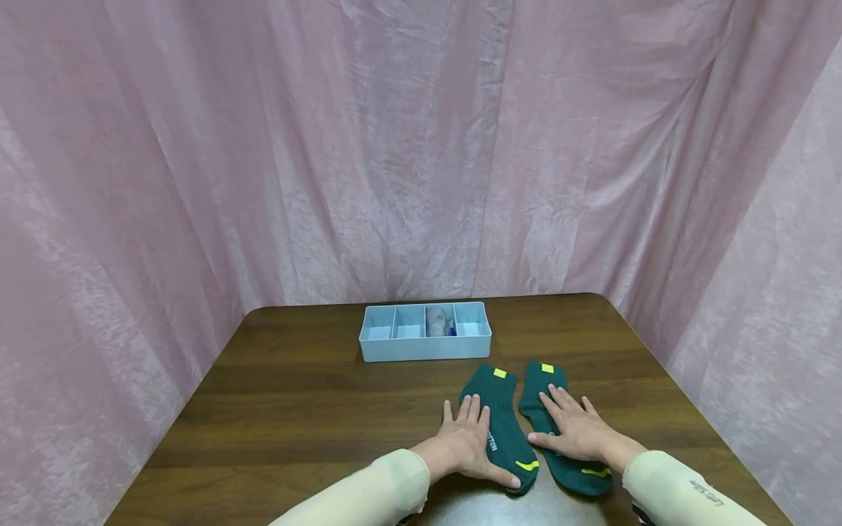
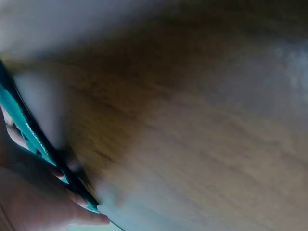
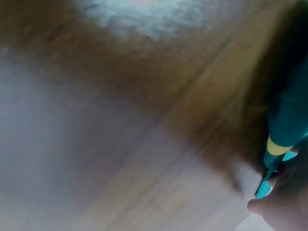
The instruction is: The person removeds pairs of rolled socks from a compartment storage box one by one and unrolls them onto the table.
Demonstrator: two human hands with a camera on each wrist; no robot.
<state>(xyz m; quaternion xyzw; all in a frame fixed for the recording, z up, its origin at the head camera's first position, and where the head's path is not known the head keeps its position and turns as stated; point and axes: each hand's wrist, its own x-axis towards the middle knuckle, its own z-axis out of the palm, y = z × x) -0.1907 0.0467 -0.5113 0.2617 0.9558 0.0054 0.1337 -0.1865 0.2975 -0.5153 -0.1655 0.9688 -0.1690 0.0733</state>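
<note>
Lying beneath and just right of the left hand: left green sock. Its index fingertip and thumb are on the knit, the little finger off over the wood. Fingers straight and fanned, pinching nothing.

Key relation, as I judge it: each sock's long axis runs away from the wrists, cuff beyond the fingertips, toe back by the thumb side on the left and under the palm's near edge on the right. Both cuffs lean a little left of their toes. Left fingers run roughly along that axis; right fingers slant across it, away and leftward.

Right green sock passes under the right hand, which is the nearer hand to it. Those fingers are straight too, somewhat spread, gripping nothing; thumb out toward the gap between socks, its tip close to the left sock's edge. Socks side by side, apart at the cuffs. How hard either hand presses, cannot tell; wrist views are blurred.

Yellow tags on both cuffs, ahead of the fingertips. Farther out, ahead and left of both sets of fingers: pale blue tray, four compartments, a grey item in the third from left.
</note>
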